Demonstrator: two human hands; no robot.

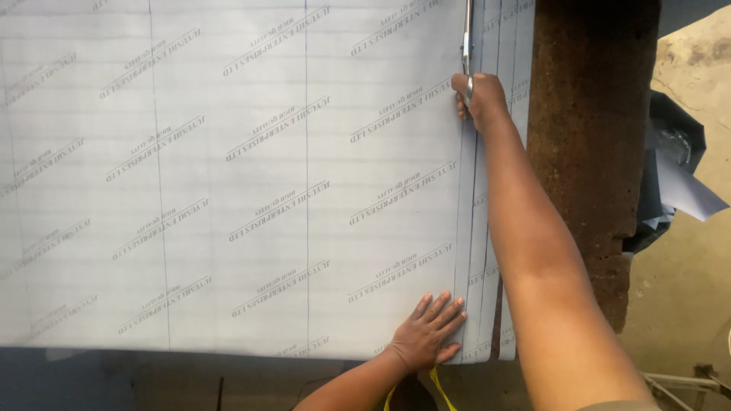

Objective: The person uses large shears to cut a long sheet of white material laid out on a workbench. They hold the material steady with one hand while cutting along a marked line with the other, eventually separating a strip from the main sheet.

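A large white sheet point(228, 175) printed with rows of slanted grey lettering and ruled with thin vertical pen lines lies flat over a table. My right hand point(478, 99) reaches far out and is shut on the handles of metal scissors point(467, 38), whose blades run along a line near the sheet's right side. A cut strip point(487, 251) lies beside that line. My left hand point(430, 331) rests flat, fingers spread, on the sheet's near edge just left of the cut.
A rusty brown table edge point(586, 137) shows to the right of the sheet. Beyond it lie dark bags and pale paper scraps point(674, 175) on a dusty floor. A yellow tape point(442, 388) hangs below my left wrist.
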